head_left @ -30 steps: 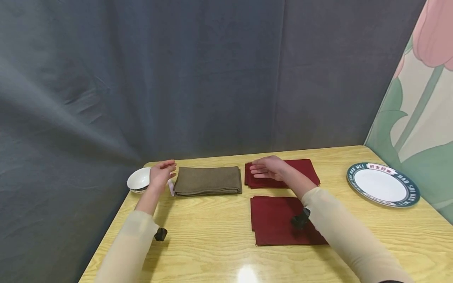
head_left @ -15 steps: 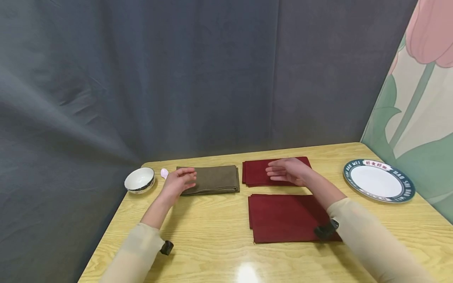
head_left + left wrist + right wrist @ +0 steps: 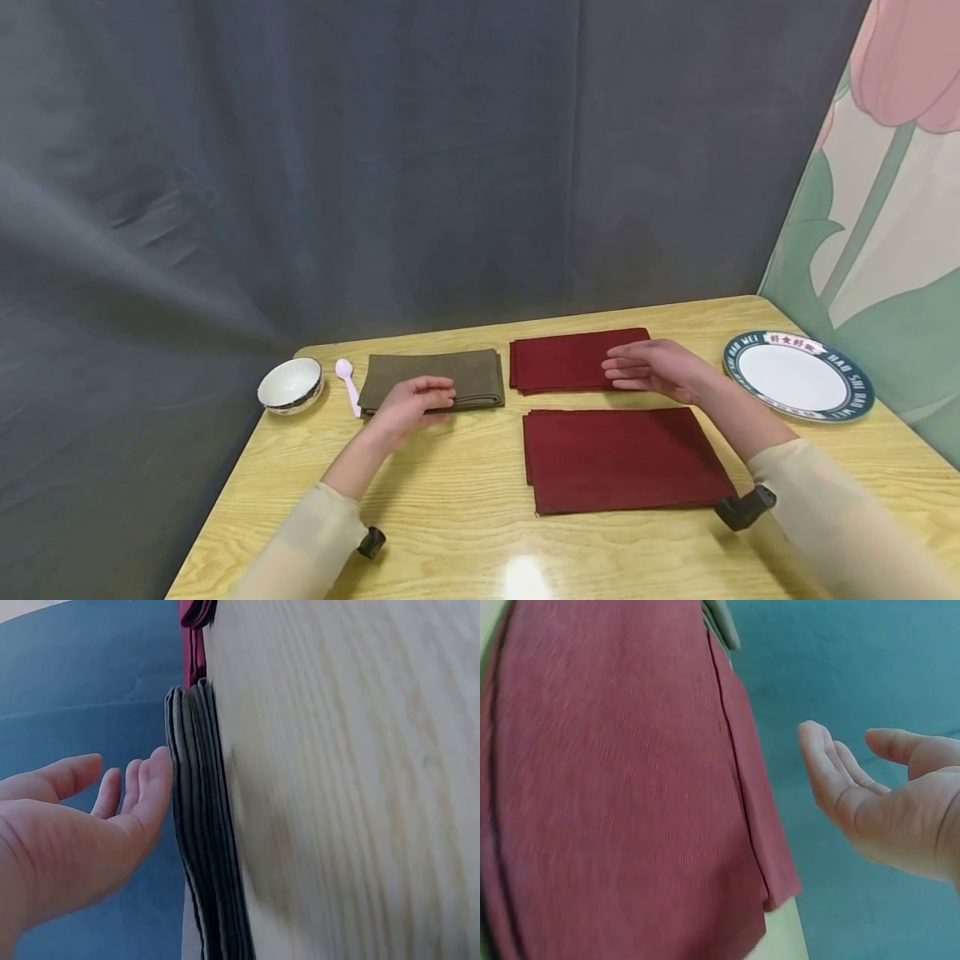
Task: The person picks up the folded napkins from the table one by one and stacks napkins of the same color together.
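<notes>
My left hand (image 3: 408, 408) hovers over the front edge of a folded brown cloth (image 3: 442, 371), fingers loosely bent and nothing in them. In the left wrist view the layered edge of that cloth (image 3: 199, 810) stands beside the fingers. My right hand (image 3: 656, 368), also holding nothing, is over the right end of the far folded dark red cloth (image 3: 562, 360). Nearer the front lies a second folded dark red cloth (image 3: 622, 462). The right wrist view has the right hand (image 3: 892, 799) with relaxed fingers, beside the red cloth (image 3: 622, 787).
A white bowl (image 3: 291, 383) with a patterned outside sits at the table's left edge. Between it and the brown cloth lies a pale pink spoon (image 3: 348, 385). A white plate with a dark green rim (image 3: 858, 392) is at the right. A grey curtain (image 3: 450, 167) hangs behind the table (image 3: 450, 533).
My left hand has moved right and toward me, from beside the bowl to the brown cloth, uncovering the spoon. My right hand has moved right across the far red cloth.
</notes>
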Tool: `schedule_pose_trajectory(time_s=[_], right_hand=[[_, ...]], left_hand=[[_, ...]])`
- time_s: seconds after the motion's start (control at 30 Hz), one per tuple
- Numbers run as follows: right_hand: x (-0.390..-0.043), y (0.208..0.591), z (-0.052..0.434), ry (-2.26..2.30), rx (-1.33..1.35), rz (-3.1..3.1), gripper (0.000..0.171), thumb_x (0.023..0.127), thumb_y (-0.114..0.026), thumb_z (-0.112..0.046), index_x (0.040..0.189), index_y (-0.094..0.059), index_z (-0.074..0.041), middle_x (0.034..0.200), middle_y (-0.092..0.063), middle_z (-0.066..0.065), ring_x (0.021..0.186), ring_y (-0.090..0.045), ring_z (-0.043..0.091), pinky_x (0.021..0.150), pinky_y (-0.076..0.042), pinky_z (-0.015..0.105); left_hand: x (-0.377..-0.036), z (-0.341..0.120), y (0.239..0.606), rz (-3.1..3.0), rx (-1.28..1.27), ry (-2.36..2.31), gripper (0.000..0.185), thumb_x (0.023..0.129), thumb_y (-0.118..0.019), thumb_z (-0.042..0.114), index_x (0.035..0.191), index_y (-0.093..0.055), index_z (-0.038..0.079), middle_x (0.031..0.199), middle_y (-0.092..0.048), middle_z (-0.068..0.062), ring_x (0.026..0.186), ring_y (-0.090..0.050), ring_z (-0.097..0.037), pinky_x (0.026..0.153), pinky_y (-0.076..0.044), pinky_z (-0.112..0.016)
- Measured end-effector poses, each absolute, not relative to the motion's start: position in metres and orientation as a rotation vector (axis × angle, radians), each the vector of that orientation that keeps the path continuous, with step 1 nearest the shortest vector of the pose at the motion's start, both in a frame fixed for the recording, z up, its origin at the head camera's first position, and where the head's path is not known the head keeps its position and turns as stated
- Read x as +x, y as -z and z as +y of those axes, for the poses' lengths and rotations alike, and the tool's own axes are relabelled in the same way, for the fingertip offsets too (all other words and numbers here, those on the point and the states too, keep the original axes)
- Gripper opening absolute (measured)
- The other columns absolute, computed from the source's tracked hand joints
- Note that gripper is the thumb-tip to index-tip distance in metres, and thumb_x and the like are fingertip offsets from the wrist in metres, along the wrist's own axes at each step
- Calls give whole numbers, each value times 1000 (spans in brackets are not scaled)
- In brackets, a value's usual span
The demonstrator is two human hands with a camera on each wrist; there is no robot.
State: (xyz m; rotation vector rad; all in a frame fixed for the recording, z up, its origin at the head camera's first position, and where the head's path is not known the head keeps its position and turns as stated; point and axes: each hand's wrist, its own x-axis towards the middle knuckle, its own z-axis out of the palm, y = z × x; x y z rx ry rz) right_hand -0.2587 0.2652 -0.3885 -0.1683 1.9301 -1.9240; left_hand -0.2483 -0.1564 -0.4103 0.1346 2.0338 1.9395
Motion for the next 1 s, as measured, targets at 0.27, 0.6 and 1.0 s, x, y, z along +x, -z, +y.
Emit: schedule_pose_trajectory(time_s=[0.27,0.6,1.0], right_hand=[[-247,394,295,1874,-162,1956,58,111,-42,-18,153,-21,17,136,-60,20,113,-67,21,104,-44,47],[-234,402,328,1916,-116,1906,57,111,-41,-15,151,-19,19,123,-67,11,110,-68,20,102,-47,45],[-217,411,350,1916,-69,1928,55,110,-45,-17,148,-30,19,122,-69,10,110,-69,20,97,-52,42]], left_hand=[[-244,-146,416,1964,187,-1872,43,103,-54,2,143,-45,-11,143,-48,-31,132,-47,-47,99,-50,-53],[-241,-125,422,1893,191,-1847,42,103,-55,4,143,-48,-6,144,-49,-29,132,-47,-44,91,-55,-51],[-238,-105,428,1864,231,-1789,44,104,-54,4,145,-46,-7,143,-49,-29,133,-47,-43,89,-56,-51]])
